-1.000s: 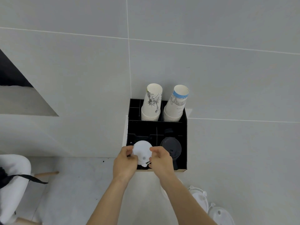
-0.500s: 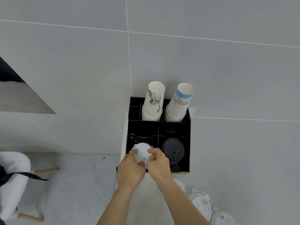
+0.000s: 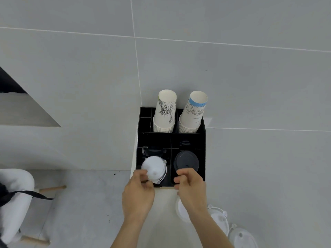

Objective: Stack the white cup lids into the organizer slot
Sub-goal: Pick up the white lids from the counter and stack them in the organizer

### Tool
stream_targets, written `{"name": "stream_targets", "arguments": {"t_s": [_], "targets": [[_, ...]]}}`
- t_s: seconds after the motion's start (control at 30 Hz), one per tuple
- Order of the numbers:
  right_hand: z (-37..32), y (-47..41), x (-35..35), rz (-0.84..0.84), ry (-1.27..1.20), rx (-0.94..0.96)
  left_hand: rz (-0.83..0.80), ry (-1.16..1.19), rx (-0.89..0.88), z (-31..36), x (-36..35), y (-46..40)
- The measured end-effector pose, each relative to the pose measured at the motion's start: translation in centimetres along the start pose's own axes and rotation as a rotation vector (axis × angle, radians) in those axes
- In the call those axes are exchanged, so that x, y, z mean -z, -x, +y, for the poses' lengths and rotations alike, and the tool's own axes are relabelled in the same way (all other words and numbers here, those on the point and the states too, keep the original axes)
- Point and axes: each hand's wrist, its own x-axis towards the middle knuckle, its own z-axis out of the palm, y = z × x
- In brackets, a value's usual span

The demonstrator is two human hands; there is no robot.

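A black organizer (image 3: 202,140) stands on a white counter against the tiled wall. A stack of white cup lids (image 3: 154,167) sits in its front left slot. My left hand (image 3: 138,193) touches the stack's near left edge with its fingertips. My right hand (image 3: 191,187) hovers in front of the right slot, fingers curled and apart, holding nothing. More white lids (image 3: 219,218) lie on the counter to the lower right, partly hidden by my right forearm.
A stack of black lids (image 3: 186,161) fills the front right slot. Two stacks of paper cups (image 3: 165,111) stand in the back slots. A white stool with wooden legs (image 3: 14,203) is on the floor at left.
My right hand has let go of the white lids and moved right, in front of the black lids. The white stack now rests in the left slot, with my left hand at its edge.
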Motion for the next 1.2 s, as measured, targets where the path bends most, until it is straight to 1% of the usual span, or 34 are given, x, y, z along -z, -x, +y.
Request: {"name": "stream_targets", "arguments": {"t_s": [0.1,0.2,0.3,0.37,0.47,0.63,0.77,1.0,1.1,1.2], "targets": [[2.0,0.6,2.7,-0.059,0.062,-0.108,-0.038,0.058,0.099,-1.0,-0.9,2.2],[4.1,1.1,4.4,-0.11,0.112,-0.22,-0.168,0.103,0.201,-2.3,-2.4,4.1],[6.0,1.4,5.3,-0.083,0.204,-0.208,-0.297,0.096,0.226,-2.6,-3.8,5.7],[6.6,1.6,5.8,-0.066,0.264,-0.19,-0.332,0.097,0.225,-2.1,-4.7,6.3],[7.0,1.6,6.1,-0.065,0.291,-0.17,-0.406,0.098,0.234,-1.2,-5.8,6.9],[7.2,1.5,6.1,-0.139,0.294,-0.195,-0.516,0.115,0.281,-0.2,-6.9,7.4],[7.3,1.4,5.9,-0.169,0.265,-0.223,-0.505,0.132,0.309,-0.4,-7.4,7.9],[7.5,1.3,5.8,-0.148,0.209,-0.234,-0.435,0.156,0.307,-0.5,-7.4,8.0],[7.1,1.8,6.2,-0.107,0.205,-0.209,-0.366,0.159,0.275,-0.5,-6.6,8.1],[6.3,2.0,5.9,-0.052,0.202,-0.181,-0.251,0.175,0.221,-0.7,-5.2,8.3]]}}
